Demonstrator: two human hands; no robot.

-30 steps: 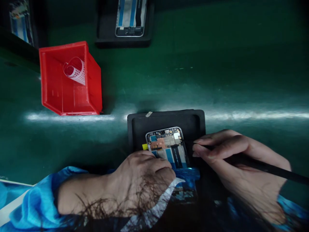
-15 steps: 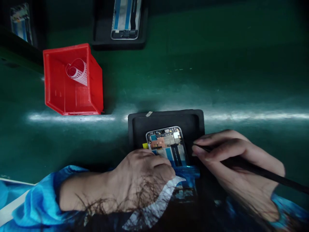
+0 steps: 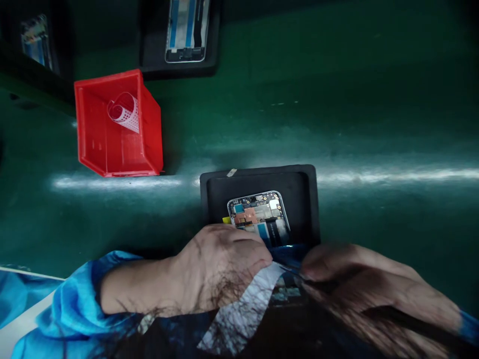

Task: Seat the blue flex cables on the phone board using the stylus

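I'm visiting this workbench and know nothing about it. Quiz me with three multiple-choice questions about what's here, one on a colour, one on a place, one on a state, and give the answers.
1. What colour is the bin? A) blue B) red C) green
2. Where is the phone? A) in the bin B) in the black tray C) on the sleeve
3. What state is the phone's circuit board in? A) exposed B) covered by a screen C) wrapped in foil

1: B, its walls are plainly red.
2: B, it lies inside the tray's raised rim, under the left hand.
3: A, chips and a copper patch show.
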